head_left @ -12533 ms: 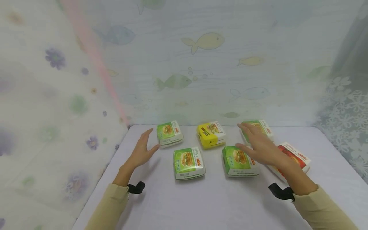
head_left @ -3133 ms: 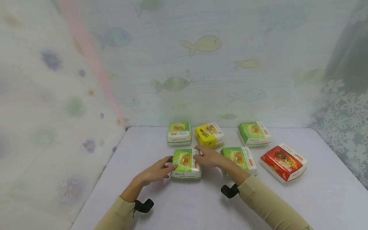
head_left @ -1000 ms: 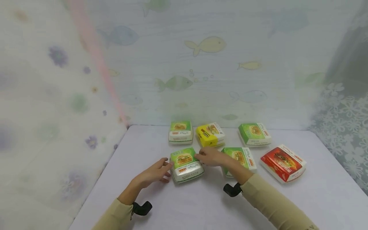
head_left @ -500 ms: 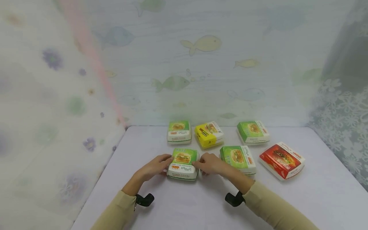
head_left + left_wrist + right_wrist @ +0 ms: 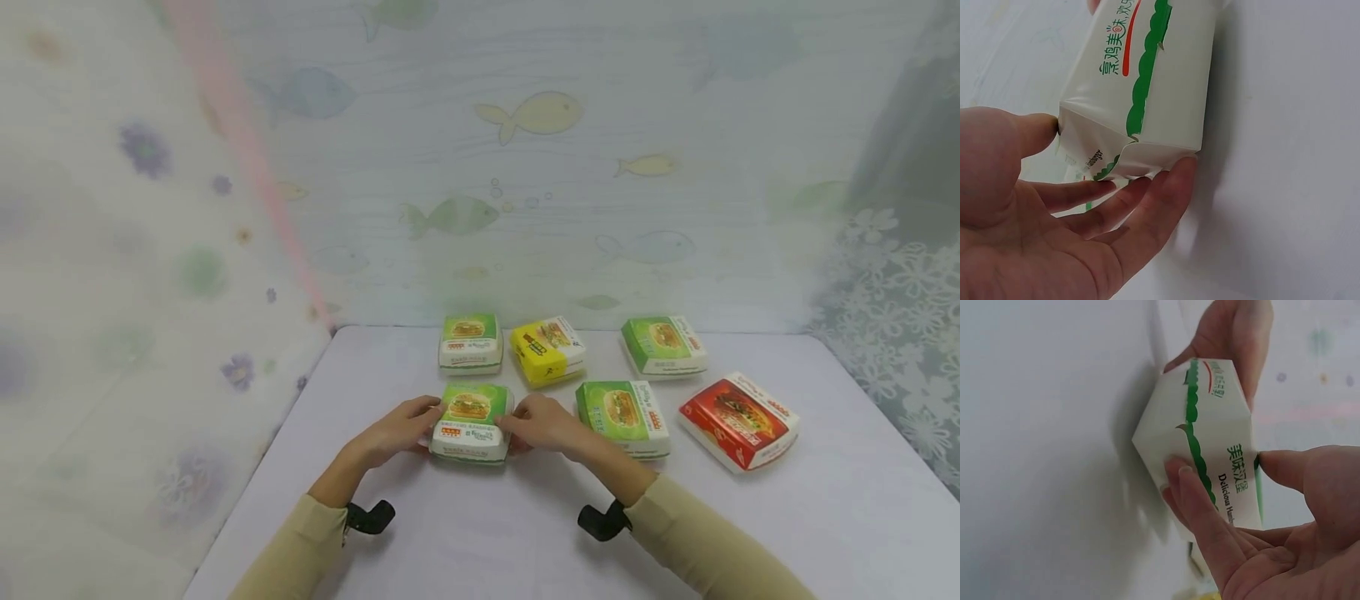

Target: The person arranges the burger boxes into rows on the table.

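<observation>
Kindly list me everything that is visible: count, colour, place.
Held box: 1, green and white, front left
Other green boxes: 3, green and white, back left, back right, front middle
Yellow box: 1, yellow and white, back middle
Red box: 1, red and white, front right
Table: 1, whitish, beneath boxes
Fish backdrop: 1, pale, behind
Flower cloth: 1, whitish, left
Strip: 1, pink, between backdrop and cloth
Lacy fabric: 1, grey and white, right
Wrist devices: 2, black, at wrists
Sleeves: 2, beige, forearms
Hands: 2, bare, at held box's sides
</observation>
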### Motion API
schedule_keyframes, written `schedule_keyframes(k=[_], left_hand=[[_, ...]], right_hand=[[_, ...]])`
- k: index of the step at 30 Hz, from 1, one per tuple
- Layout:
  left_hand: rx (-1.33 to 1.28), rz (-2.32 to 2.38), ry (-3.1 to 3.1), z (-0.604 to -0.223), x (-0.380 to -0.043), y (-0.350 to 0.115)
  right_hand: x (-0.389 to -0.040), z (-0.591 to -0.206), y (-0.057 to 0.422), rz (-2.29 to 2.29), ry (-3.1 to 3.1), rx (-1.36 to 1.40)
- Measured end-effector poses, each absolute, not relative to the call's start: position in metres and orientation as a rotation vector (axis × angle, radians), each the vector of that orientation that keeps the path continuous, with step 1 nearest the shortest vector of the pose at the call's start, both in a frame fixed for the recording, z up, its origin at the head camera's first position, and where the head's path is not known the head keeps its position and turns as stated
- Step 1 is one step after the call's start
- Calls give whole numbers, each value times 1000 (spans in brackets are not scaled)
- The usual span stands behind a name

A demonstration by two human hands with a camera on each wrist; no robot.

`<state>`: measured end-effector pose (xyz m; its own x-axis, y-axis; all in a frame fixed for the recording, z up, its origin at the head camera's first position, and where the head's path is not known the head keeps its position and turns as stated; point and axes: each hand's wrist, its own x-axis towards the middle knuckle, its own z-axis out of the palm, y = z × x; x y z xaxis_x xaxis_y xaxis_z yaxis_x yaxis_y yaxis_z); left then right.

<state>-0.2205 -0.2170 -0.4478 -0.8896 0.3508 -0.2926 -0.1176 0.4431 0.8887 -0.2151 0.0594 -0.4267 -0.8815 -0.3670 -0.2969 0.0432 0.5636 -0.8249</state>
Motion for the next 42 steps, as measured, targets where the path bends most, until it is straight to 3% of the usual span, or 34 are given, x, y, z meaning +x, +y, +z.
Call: schedule_keyframes(k=[20,42], left_hand=[[181,1462,2197,-444,-222,-248],[95,1319,2464,-441,-216,-252]], right_hand=[[-221,-427,33,-1326,2297,-321],[-209,-417,47,-1051,2481,-428]])
